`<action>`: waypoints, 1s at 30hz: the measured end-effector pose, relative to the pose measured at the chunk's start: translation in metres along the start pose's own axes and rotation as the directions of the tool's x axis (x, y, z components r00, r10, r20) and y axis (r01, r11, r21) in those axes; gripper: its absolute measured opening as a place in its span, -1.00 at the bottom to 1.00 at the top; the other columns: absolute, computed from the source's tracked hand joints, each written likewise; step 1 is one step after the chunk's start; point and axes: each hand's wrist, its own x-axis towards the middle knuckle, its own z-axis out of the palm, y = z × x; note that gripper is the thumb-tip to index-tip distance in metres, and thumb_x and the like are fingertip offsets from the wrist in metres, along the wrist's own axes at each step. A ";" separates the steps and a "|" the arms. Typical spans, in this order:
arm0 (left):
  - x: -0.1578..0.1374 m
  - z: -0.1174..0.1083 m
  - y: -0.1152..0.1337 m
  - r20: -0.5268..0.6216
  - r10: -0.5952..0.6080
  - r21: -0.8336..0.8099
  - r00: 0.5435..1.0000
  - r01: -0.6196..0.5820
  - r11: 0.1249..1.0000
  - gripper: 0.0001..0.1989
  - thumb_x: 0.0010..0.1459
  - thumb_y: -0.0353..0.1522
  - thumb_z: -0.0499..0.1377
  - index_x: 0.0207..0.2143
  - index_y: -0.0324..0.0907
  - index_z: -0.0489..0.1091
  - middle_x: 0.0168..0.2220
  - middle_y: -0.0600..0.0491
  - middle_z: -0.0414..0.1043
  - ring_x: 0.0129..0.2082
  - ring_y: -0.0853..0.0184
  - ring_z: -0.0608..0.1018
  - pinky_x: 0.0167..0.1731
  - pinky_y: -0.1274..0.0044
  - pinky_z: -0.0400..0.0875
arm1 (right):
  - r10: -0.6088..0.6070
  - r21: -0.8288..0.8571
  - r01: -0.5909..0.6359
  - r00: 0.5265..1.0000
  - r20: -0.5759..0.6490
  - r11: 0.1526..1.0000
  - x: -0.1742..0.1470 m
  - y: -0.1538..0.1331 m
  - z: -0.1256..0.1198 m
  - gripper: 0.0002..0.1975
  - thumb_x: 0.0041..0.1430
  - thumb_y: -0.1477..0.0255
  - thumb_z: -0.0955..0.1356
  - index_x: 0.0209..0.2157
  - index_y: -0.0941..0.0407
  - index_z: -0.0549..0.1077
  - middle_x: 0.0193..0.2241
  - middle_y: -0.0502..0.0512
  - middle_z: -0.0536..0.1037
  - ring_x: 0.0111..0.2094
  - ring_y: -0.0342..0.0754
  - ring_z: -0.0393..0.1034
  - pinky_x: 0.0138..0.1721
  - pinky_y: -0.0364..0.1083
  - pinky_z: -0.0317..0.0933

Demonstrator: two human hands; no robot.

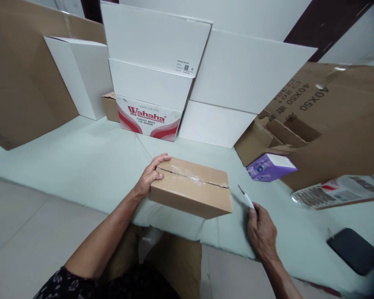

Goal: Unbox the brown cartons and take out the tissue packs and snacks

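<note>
Sitting at the centre of the frame, the box is clasped at its left end by the left hand; a knife is pinched by the right hand, lower right. The left hand could be cut if the blade slipped.

Wide room on bench left of small brown box; left hand covers that end. Over box top, way open. Strip behind free, then tall white boxes make wall. Right side tight: knife in right hand near box, then purple box, bottle, big brown carton block.
</note>
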 end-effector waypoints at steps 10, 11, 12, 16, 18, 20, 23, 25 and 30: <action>0.002 0.000 -0.005 0.000 0.024 -0.009 1.000 -0.024 1.000 -0.31 -0.15 -0.29 0.16 0.12 -0.15 0.49 0.40 -0.06 0.25 0.43 -0.13 0.21 0.40 0.12 0.04 | 0.160 0.384 -0.151 0.987 0.010 0.911 0.014 -0.060 -0.044 -0.42 0.17 -0.16 0.30 -0.26 0.10 0.52 -0.53 0.02 0.46 -0.47 0.00 0.36 -0.34 -0.01 0.31; 0.002 0.001 -0.005 -0.007 0.028 -0.009 1.000 -0.028 1.000 -0.31 -0.15 -0.30 0.17 0.12 -0.15 0.49 0.41 -0.06 0.22 0.44 -0.12 0.19 0.40 0.14 0.03 | 0.112 0.386 -0.111 0.993 0.020 0.916 0.015 -0.073 -0.052 -0.45 0.19 -0.14 0.30 -0.28 0.09 0.53 -0.54 0.02 0.45 -0.47 -0.01 0.37 -0.34 -0.02 0.31; 0.001 0.001 -0.003 -0.018 0.034 -0.009 0.999 -0.034 0.999 -0.32 -0.15 -0.30 0.17 0.12 -0.15 0.49 0.44 -0.06 0.18 0.45 -0.11 0.17 0.41 0.15 0.02 | 0.058 0.375 -0.068 0.998 0.038 0.925 0.016 -0.086 -0.061 -0.46 0.20 -0.13 0.30 -0.30 0.07 0.54 -0.55 0.02 0.45 -0.48 -0.01 0.37 -0.35 -0.03 0.31; -0.002 0.001 0.000 -0.058 0.084 0.027 0.995 -0.082 0.996 -0.47 -0.11 -0.29 0.22 -0.01 -0.15 0.54 0.49 -0.07 0.06 0.46 -0.13 0.13 0.40 0.14 0.02 | -0.240 0.291 0.193 0.961 0.138 0.937 0.014 -0.144 -0.089 -0.48 0.25 -0.11 0.29 -0.24 0.03 0.60 -0.51 0.07 0.55 -0.47 0.02 0.44 -0.40 -0.03 0.33; -0.003 0.001 0.000 -0.050 0.098 0.037 0.994 -0.097 0.995 -0.59 -0.09 -0.29 0.21 -0.13 -0.16 0.56 0.47 -0.09 0.12 0.47 -0.13 0.12 0.40 0.13 0.00 | -0.413 0.255 0.362 0.891 0.186 0.896 0.012 -0.170 -0.097 -0.53 0.33 -0.03 0.27 -0.19 0.03 0.62 -0.38 0.12 0.65 -0.38 0.05 0.52 -0.35 -0.03 0.36; -0.002 0.001 -0.002 -0.031 0.096 0.027 0.995 -0.095 0.995 -0.63 -0.08 -0.31 0.19 -0.17 -0.16 0.56 0.42 -0.12 0.20 0.47 -0.12 0.13 0.40 0.13 -0.02 | -0.554 0.217 0.513 0.801 0.228 0.831 0.012 -0.192 -0.099 -0.59 0.42 0.10 0.24 -0.18 0.04 0.61 -0.29 0.13 0.68 -0.32 0.03 0.56 -0.32 -0.06 0.36; -0.001 0.001 -0.005 -0.021 0.097 0.014 0.995 -0.097 0.995 -0.61 -0.08 -0.31 0.18 -0.15 -0.16 0.56 0.38 -0.14 0.27 0.48 -0.10 0.13 0.40 0.15 -0.04 | -0.663 0.108 0.662 0.700 0.267 0.742 0.017 -0.213 -0.095 -0.60 0.47 0.19 0.20 -0.24 0.05 0.58 -0.37 0.09 0.66 -0.42 -0.04 0.52 -0.38 -0.10 0.29; -0.001 0.002 -0.006 -0.024 0.098 0.013 0.995 -0.097 0.995 -0.60 -0.09 -0.31 0.18 -0.15 -0.16 0.56 0.37 -0.14 0.27 0.47 -0.10 0.14 0.40 0.16 -0.03 | -0.682 0.011 0.714 0.663 0.309 0.700 0.023 -0.222 -0.091 -0.58 0.49 0.20 0.18 -0.26 0.05 0.58 -0.40 0.09 0.64 -0.46 -0.05 0.49 -0.41 -0.11 0.24; -0.002 0.003 -0.002 -0.034 0.082 0.010 0.996 -0.082 0.997 -0.58 -0.09 -0.30 0.17 -0.13 -0.15 0.56 0.36 -0.14 0.29 0.45 -0.13 0.17 0.39 0.15 -0.02 | -0.623 -0.151 0.762 0.611 0.489 0.629 0.036 -0.249 -0.085 -0.62 0.48 0.25 0.19 -0.28 0.05 0.57 -0.35 0.10 0.64 -0.40 -0.04 0.50 -0.44 -0.12 0.12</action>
